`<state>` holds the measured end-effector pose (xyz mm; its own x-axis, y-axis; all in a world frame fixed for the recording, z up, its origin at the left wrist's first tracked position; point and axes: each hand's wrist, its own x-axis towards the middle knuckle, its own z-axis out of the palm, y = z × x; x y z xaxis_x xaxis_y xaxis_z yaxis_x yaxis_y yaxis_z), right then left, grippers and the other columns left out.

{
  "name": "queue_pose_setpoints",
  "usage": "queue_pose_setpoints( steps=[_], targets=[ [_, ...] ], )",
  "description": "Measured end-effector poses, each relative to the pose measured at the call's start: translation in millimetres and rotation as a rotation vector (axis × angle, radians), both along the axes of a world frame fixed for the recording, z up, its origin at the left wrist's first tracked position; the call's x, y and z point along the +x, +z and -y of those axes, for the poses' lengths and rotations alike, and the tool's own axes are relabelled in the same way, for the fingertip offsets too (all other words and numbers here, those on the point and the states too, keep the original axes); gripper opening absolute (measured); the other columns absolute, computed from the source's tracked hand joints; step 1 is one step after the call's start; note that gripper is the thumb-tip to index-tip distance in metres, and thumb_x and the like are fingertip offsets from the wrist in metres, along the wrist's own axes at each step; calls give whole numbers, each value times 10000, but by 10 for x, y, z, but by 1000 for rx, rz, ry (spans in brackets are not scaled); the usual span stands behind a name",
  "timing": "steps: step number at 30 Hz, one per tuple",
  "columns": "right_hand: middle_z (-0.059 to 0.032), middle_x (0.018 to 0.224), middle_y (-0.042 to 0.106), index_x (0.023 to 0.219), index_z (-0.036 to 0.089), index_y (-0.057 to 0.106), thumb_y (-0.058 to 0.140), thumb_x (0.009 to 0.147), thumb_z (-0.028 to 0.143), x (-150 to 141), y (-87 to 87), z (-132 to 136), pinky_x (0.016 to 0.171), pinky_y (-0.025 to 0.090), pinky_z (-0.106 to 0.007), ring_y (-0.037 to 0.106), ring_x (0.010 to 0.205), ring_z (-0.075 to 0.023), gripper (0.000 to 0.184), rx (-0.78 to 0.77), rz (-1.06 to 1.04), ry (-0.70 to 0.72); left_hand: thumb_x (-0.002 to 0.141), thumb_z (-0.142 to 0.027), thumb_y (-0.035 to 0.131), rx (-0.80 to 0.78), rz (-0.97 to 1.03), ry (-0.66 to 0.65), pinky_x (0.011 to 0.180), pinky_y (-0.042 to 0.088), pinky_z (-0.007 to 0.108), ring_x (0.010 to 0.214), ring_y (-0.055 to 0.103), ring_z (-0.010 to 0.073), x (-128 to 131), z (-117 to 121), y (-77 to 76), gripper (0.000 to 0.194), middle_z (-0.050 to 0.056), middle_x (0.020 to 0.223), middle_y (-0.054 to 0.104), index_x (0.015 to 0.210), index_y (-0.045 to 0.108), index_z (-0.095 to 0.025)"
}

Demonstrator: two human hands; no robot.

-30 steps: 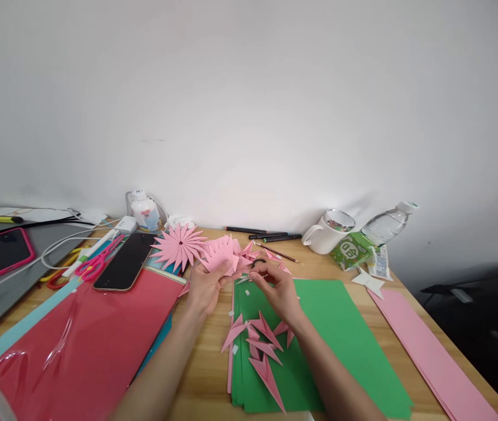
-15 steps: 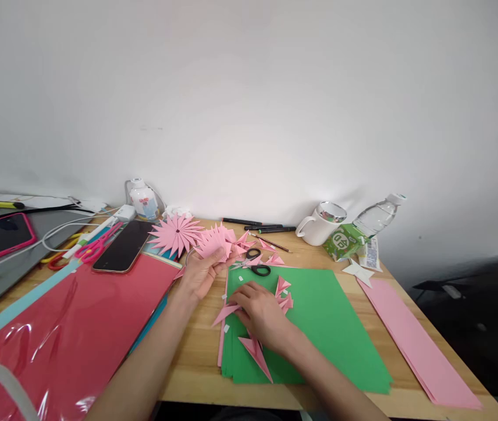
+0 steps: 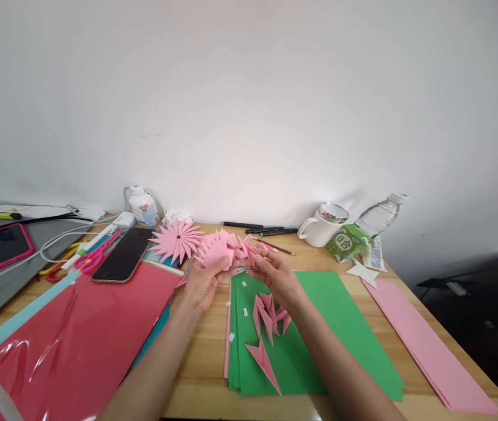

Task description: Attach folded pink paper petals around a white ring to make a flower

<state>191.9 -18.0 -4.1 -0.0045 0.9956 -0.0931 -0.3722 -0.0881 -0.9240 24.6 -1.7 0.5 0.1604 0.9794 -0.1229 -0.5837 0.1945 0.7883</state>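
Note:
My left hand (image 3: 205, 285) pinches a pink paper fan (image 3: 214, 250) made of pointed, joined folds. Close by on its right, my right hand (image 3: 279, 279) has its fingers closed on a pink folded paper piece (image 3: 248, 248), its tip pointing up. Whether this piece touches the fan I cannot tell. Below the hands, several more pink folded pieces (image 3: 269, 316) lie on a stack of green paper (image 3: 332, 339), with small white scraps at its left side. A finished-looking pink paper star (image 3: 177, 237) rests behind my left hand. The black scissors are mostly hidden by my right hand.
To the left are a black phone (image 3: 121, 257), pink scissors (image 3: 97, 252) and red paper in clear film (image 3: 82, 327). Pens (image 3: 270, 231), a white mug (image 3: 321, 225), a green box (image 3: 346, 242) and a bottle (image 3: 379, 216) stand or lie at the back. Pink strips (image 3: 428, 345) lie right.
My right hand has risen from the green paper toward my left hand, bringing up a pink folded piece. The left hand keeps its hold on the fan.

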Motion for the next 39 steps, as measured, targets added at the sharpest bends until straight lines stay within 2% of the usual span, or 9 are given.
queue_pose_setpoints(
  steps=[5,10,14,19,24,28,32,35,39],
  targets=[
    [19,639,672,840,191,588,756,680,412,-74,-115,7,533,491,-182,631,581,-98,320,-7,-97,36,483,-149,861,-33,-13,35,634,565,283,684,686,173,68,22,-21,388,22,780,732,821,669,-147],
    [2,715,682,924,195,591,714,738,380,-94,-168,77,630,527,-235,651,659,-119,290,41,-78,95,508,-155,846,3,-111,64,668,530,240,685,652,135,141,40,-82,302,30,763,728,771,699,-133],
    [-15,799,669,962,199,586,675,765,414,-104,-171,113,701,544,-308,651,705,-146,305,106,51,45,561,-177,820,78,-225,68,752,525,279,758,659,162,155,28,-125,253,50,816,738,791,724,-135],
    [3,798,642,889,197,586,803,631,310,-116,-245,128,712,523,-268,625,724,-130,355,122,204,-49,558,-192,819,55,-292,68,749,526,302,760,663,183,153,33,-146,253,66,845,742,786,728,-128],
    [0,809,664,874,205,588,777,660,320,-138,-253,127,751,523,-276,638,757,-138,308,133,217,-88,478,-116,839,39,-216,97,719,522,267,722,654,157,163,35,-111,316,35,796,737,767,713,-139],
    [-10,804,680,881,199,592,742,703,366,-140,-199,128,725,540,-291,657,727,-145,287,70,70,-25,485,-94,831,72,-87,150,743,521,269,768,659,154,145,8,-72,411,17,843,729,866,693,-167],
    [-18,753,683,875,185,603,703,743,404,-134,-160,132,667,542,-285,653,668,-138,274,-15,-48,69,510,-119,825,87,-69,135,806,520,312,816,666,180,130,4,-35,378,38,873,728,859,684,-154],
    [-24,769,683,920,184,610,700,742,419,-147,-160,142,667,541,-298,654,669,-146,308,14,16,111,507,-111,821,91,-119,168,785,518,277,792,665,167,135,14,-20,327,25,842,732,802,687,-158],
    [4,720,655,950,195,602,728,713,400,-165,-214,159,666,524,-298,650,660,-156,338,57,165,36,489,-98,823,95,-153,181,753,514,259,755,655,152,151,26,-20,342,11,826,728,797,688,-162]
  ],
)
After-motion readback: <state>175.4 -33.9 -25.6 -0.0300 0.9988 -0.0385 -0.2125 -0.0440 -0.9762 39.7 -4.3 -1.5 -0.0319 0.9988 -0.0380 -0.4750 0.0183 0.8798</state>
